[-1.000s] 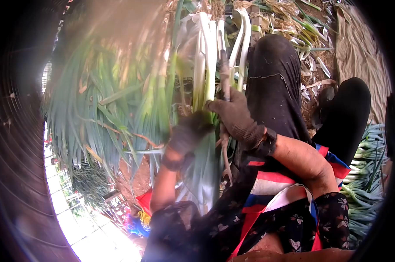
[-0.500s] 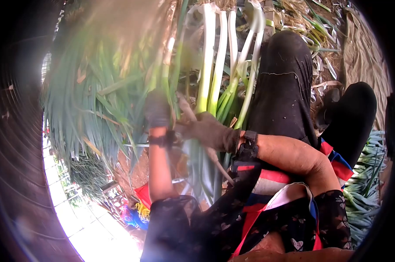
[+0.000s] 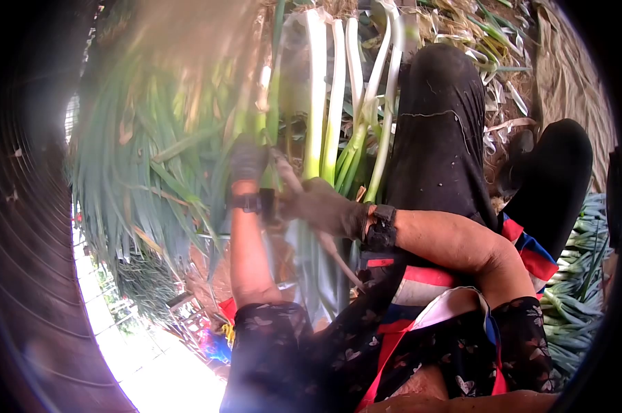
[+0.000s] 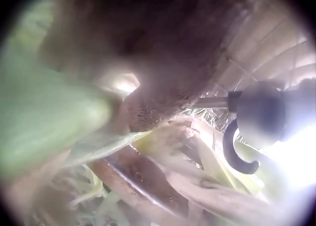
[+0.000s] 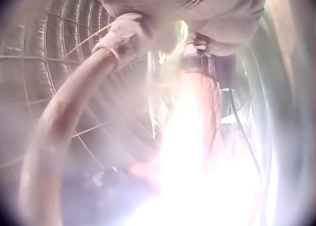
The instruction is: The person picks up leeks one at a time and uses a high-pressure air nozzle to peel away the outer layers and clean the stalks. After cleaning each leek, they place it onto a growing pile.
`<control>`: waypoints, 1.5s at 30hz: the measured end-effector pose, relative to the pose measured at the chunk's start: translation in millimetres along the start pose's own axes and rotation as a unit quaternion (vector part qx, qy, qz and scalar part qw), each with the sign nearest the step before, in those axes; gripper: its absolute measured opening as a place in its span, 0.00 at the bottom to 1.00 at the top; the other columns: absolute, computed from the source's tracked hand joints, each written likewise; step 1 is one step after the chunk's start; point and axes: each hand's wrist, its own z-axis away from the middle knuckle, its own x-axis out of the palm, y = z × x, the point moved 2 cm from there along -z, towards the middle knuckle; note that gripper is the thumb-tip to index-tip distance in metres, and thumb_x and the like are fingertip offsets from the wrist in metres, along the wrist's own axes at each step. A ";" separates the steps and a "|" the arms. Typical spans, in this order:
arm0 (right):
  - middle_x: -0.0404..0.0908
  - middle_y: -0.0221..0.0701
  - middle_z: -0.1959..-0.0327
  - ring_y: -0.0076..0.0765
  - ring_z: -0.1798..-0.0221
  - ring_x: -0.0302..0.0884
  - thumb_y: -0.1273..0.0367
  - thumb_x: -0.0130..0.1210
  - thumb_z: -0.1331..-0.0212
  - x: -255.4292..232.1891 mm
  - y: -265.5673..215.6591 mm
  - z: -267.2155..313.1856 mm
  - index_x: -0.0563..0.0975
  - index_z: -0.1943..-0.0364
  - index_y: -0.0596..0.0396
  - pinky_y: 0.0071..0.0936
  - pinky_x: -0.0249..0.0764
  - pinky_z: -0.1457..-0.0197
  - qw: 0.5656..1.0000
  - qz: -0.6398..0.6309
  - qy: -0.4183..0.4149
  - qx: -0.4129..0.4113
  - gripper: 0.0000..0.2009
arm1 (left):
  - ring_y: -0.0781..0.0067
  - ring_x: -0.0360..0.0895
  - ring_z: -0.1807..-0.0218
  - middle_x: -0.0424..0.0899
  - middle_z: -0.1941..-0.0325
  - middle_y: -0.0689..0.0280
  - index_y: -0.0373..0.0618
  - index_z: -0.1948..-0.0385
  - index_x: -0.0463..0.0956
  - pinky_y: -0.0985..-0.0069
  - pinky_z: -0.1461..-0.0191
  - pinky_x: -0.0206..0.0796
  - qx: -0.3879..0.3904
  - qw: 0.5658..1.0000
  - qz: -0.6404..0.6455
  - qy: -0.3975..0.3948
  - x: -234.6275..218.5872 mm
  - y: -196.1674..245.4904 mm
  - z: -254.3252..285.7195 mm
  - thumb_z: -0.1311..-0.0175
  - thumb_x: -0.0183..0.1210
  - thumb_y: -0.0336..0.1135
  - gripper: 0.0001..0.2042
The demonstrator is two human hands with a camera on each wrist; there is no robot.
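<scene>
Several leeks (image 3: 316, 89) with white stems lie side by side at the centre of the head view. Left of them, the gloved left hand (image 3: 248, 162) grips a leek stalk (image 3: 261, 122); its fingers are blurred. Close by on the right, the gloved right hand (image 3: 328, 208) holds a tool with a long wooden handle (image 3: 338, 258), slanting across the leaves. In the right wrist view that handle (image 5: 69, 112) comes out of the glove (image 5: 207, 13). The left wrist view has the dark glove (image 4: 148, 43) beside a green stalk (image 4: 54, 117).
A large pile of green leaves (image 3: 153, 158) fills the left side. The person's dark-clad knee (image 3: 438, 103) is right of the leeks. Dry trimmings (image 3: 455, 31) and a tan cloth (image 3: 565, 89) lie at upper right, more leeks (image 3: 576, 289) at lower right.
The left hand has moved left and up from the central leeks to a stalk beside the pile. The right hand has shifted left and down, tilting the tool. The central stems now lie farther apart.
</scene>
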 end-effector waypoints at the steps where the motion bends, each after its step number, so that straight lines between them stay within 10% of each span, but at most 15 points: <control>1: 0.81 0.44 0.74 0.45 0.68 0.81 0.62 0.63 0.56 0.0 -0.3 3.2 0.81 0.69 0.65 0.34 0.75 0.61 1.000 -0.019 0.004 -0.008 0.17 | 0.48 0.78 0.68 0.81 0.68 0.49 0.37 0.67 0.78 0.60 0.62 0.69 0.048 0.999 -0.007 -0.008 1.3 -2.7 -0.1 0.47 0.60 0.37 0.13; 7: 0.81 0.45 0.73 0.45 0.68 0.80 0.64 0.63 0.56 -9.2 -2.5 19.3 0.81 0.68 0.66 0.36 0.74 0.61 0.998 0.022 0.044 0.039 0.16 | 0.73 0.73 0.71 0.79 0.74 0.62 0.37 0.70 0.79 0.70 0.66 0.65 -0.030 0.930 0.354 -0.093 -15.3 4.9 12.3 0.45 0.58 0.35 0.09; 10: 0.81 0.47 0.71 0.44 0.67 0.80 0.64 0.62 0.54 -11.5 18.1 5.2 0.81 0.69 0.67 0.36 0.74 0.61 0.943 0.280 0.021 -0.178 0.16 | 0.78 0.73 0.67 0.80 0.70 0.65 0.39 0.66 0.80 0.75 0.62 0.66 -0.046 0.887 0.445 -0.117 -11.4 -1.4 20.9 0.43 0.56 0.34 0.09; 11: 0.81 0.46 0.71 0.43 0.67 0.80 0.63 0.60 0.51 -13.6 15.3 6.8 0.81 0.66 0.61 0.35 0.74 0.60 0.964 0.234 0.024 -0.121 0.14 | 0.78 0.73 0.67 0.80 0.69 0.65 0.39 0.64 0.80 0.76 0.61 0.66 -0.007 0.887 0.449 -0.108 16.3 -19.4 23.6 0.43 0.57 0.34 0.10; 13: 0.80 0.45 0.71 0.41 0.68 0.80 0.61 0.58 0.44 -15.9 5.8 14.2 0.83 0.59 0.49 0.32 0.75 0.58 0.990 0.135 0.031 -0.009 0.12 | 0.78 0.73 0.66 0.81 0.68 0.65 0.38 0.62 0.80 0.77 0.60 0.66 0.027 0.910 0.397 -0.112 17.8 -21.6 28.1 0.43 0.58 0.33 0.11; 16: 0.80 0.44 0.72 0.39 0.68 0.80 0.61 0.60 0.47 -12.4 17.8 12.1 0.82 0.63 0.56 0.33 0.74 0.57 0.974 0.190 0.031 -0.118 0.14 | 0.77 0.74 0.66 0.81 0.68 0.64 0.37 0.60 0.80 0.76 0.59 0.67 0.001 0.953 0.279 -0.120 0.6 -14.6 44.9 0.43 0.59 0.33 0.12; 19: 0.79 0.42 0.73 0.39 0.67 0.80 0.61 0.62 0.51 -10.1 -1.0 33.1 0.81 0.67 0.63 0.33 0.74 0.57 0.997 0.046 0.059 0.035 0.16 | 0.71 0.76 0.69 0.83 0.70 0.59 0.35 0.62 0.80 0.71 0.61 0.69 -0.038 0.952 0.297 -0.071 -39.9 8.8 47.5 0.44 0.60 0.32 0.12; 22: 0.79 0.42 0.72 0.38 0.66 0.79 0.61 0.63 0.52 -0.9 2.8 33.3 0.79 0.70 0.67 0.34 0.74 0.56 0.978 0.171 0.055 -0.102 0.18 | 0.58 0.80 0.67 0.83 0.68 0.51 0.35 0.62 0.79 0.66 0.60 0.70 0.012 0.927 0.366 -0.076 -41.0 16.2 37.4 0.45 0.60 0.31 0.11; 25: 0.79 0.42 0.70 0.39 0.64 0.79 0.60 0.63 0.52 -3.8 -10.2 35.1 0.79 0.68 0.66 0.34 0.73 0.55 0.993 0.085 0.075 0.000 0.19 | 0.49 0.80 0.62 0.82 0.64 0.46 0.36 0.60 0.78 0.63 0.58 0.71 -0.027 0.977 0.208 -0.042 -12.3 15.8 4.7 0.44 0.58 0.29 0.11; 30: 0.79 0.44 0.69 0.41 0.63 0.79 0.58 0.62 0.52 -18.7 -2.4 20.9 0.77 0.65 0.66 0.35 0.73 0.54 0.992 0.098 0.064 -0.054 0.21 | 0.47 0.80 0.61 0.81 0.64 0.47 0.38 0.58 0.76 0.62 0.58 0.72 -0.009 0.984 0.177 0.032 13.3 25.8 -23.3 0.42 0.57 0.30 0.11; 36: 0.79 0.44 0.70 0.43 0.68 0.79 0.62 0.61 0.53 -27.5 -17.4 32.7 0.76 0.68 0.66 0.37 0.74 0.61 0.992 0.022 0.117 -0.041 0.17 | 0.48 0.80 0.62 0.81 0.65 0.48 0.39 0.58 0.76 0.62 0.58 0.71 0.049 0.970 0.218 0.094 -28.8 53.6 35.7 0.41 0.56 0.30 0.11; 45: 0.80 0.45 0.68 0.43 0.68 0.80 0.65 0.60 0.52 -22.4 -16.4 51.6 0.75 0.63 0.64 0.36 0.75 0.61 0.980 -0.018 0.173 -0.100 0.16 | 0.50 0.77 0.57 0.80 0.59 0.51 0.38 0.56 0.74 0.65 0.56 0.70 -0.077 0.911 0.403 -0.045 -86.8 92.0 86.4 0.43 0.57 0.31 0.14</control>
